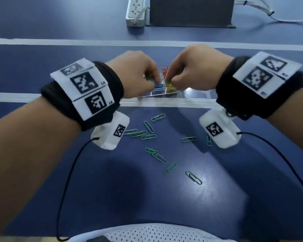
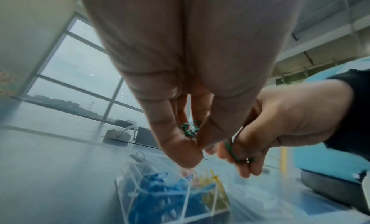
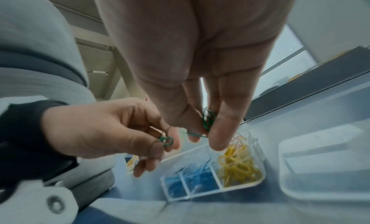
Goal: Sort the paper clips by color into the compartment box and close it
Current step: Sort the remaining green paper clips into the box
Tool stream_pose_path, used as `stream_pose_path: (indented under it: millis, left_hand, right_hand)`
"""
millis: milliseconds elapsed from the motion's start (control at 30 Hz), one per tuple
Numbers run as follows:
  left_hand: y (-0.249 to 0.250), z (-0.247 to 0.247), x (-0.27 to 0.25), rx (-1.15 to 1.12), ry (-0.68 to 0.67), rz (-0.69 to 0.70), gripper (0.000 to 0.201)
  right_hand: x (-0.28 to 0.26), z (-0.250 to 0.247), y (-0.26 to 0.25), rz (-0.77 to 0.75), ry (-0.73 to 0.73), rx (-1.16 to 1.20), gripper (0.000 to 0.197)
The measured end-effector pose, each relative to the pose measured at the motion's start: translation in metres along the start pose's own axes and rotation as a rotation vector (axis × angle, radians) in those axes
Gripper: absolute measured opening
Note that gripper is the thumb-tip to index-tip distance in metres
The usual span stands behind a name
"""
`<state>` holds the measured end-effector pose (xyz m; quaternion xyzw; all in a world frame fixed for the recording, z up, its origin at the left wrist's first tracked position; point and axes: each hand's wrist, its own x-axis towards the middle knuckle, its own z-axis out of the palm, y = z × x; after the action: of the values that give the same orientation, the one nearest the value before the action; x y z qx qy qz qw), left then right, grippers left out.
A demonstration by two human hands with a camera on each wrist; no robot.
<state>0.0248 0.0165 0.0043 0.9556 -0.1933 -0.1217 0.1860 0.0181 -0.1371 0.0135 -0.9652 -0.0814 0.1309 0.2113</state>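
Both hands hover close together over the clear compartment box (image 1: 154, 95). My left hand (image 1: 138, 74) pinches a bunch of green paper clips (image 2: 190, 129) between thumb and fingers. My right hand (image 1: 191, 72) pinches more green paper clips (image 3: 208, 118). The box (image 3: 258, 183) holds blue clips (image 3: 192, 178), yellow clips (image 3: 238, 167) and red clips (image 1: 165, 69) in separate compartments. Several green clips (image 1: 147, 133) lie loose on the blue table nearer me.
The box's clear lid (image 1: 199, 96) lies on the table right of the box. A power strip (image 1: 136, 11) and a dark box (image 1: 191, 12) stand at the far side. Wrist camera cables (image 1: 66, 180) hang beneath both arms.
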Motion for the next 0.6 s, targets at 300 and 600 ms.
stream_pose_path:
  millis: [300,600]
  left_hand:
    - [-0.004,-0.008,0.045,0.046,0.122,-0.111,0.045]
    - [-0.003,-0.009,0.047,-0.056,0.086,-0.153,0.071]
  right_hand:
    - [0.048,-0.005,-0.019,0.122,0.026,-0.03,0.026]
    - [0.056,-0.005,-0.029,0.148,-0.004,-0.044,0.038]
